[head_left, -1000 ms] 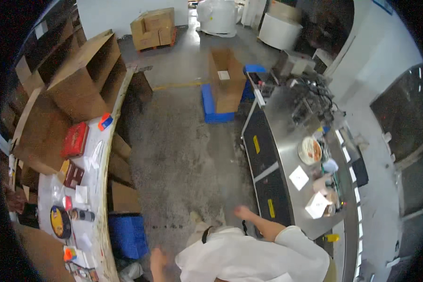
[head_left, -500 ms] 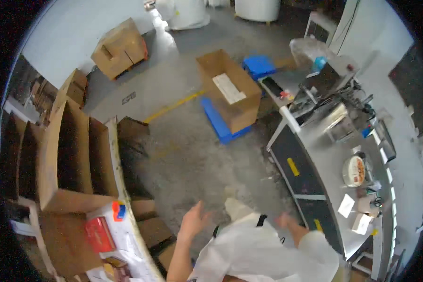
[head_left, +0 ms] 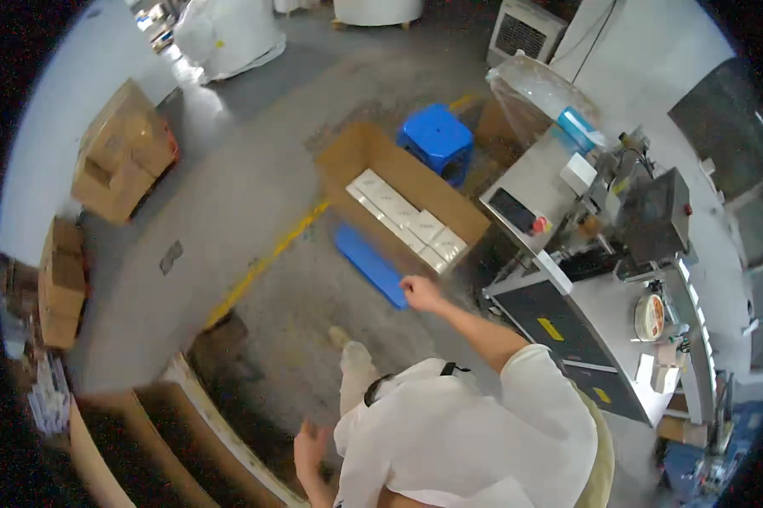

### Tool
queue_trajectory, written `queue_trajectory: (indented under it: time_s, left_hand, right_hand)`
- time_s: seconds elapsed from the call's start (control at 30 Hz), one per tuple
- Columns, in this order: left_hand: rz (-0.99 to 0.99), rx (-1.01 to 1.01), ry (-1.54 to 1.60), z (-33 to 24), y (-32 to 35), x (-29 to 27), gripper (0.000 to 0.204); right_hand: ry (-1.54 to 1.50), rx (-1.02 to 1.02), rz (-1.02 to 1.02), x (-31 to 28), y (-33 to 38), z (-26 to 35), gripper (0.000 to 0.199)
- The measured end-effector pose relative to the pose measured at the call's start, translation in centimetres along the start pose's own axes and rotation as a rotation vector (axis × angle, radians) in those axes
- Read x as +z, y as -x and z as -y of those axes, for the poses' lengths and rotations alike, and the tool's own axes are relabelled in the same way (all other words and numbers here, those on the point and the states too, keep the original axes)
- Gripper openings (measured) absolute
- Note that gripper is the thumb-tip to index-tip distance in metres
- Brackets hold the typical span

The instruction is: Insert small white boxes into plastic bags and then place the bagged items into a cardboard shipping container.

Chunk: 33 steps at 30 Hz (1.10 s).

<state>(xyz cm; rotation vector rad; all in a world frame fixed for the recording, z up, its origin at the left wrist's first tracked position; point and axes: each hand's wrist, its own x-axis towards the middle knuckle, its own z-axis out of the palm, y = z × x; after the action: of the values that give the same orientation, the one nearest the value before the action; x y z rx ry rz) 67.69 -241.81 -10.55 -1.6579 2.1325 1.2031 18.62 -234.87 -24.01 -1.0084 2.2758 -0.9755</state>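
Observation:
My right hand (head_left: 421, 293) reaches out in front of me with its fingers curled in, and nothing shows in it. It appears just beside the near corner of a tall, open cardboard box (head_left: 475, 222) and the end of a blue plastic platform (head_left: 369, 264) beneath that box. Inside the box lie several small white cartons (head_left: 390, 207) in rows. Low at my left side hangs my left hand (head_left: 310, 447), smeared by motion. The closest thing to it is a bench edge with open cardboard boxes (head_left: 165, 436).
A blue stool (head_left: 436, 140) stands behind the box. Along the right runs a metal workbench (head_left: 606, 326) carrying a machine (head_left: 657, 216), a round tub (head_left: 649, 317) and a black phone-like slab (head_left: 510, 208). Stacked cartons (head_left: 127, 152) stand at the far left by a yellow floor line (head_left: 267, 261).
I have moved forward and my view has turned to the right. My right hand has swung forward toward the box; my left hand has dropped back. More white cartons now show inside the box.

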Motion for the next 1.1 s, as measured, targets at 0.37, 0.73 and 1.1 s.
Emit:
queue_trajectory:
  time_s: [0.37,0.73,1.1]
  left_hand:
    - [-0.105,0.418,-0.254,-26.2,-34.5,-31.2,0.055]
    - [0.196,0.519,-0.696,-49.8,-67.1,-39.8,0.063]
    - [0.663,0.939,-0.884,-77.8,-92.2,-32.9,0.058]
  right_hand:
    - [-0.25,0.196,-0.402,3.5,-26.4,10.5,0.028]
    - [-0.589,0.646,-0.521,7.3,-62.6,7.6,0.054]
    - [-0.407,1.101,-0.488,5.6,-70.6,2.3,0.047]
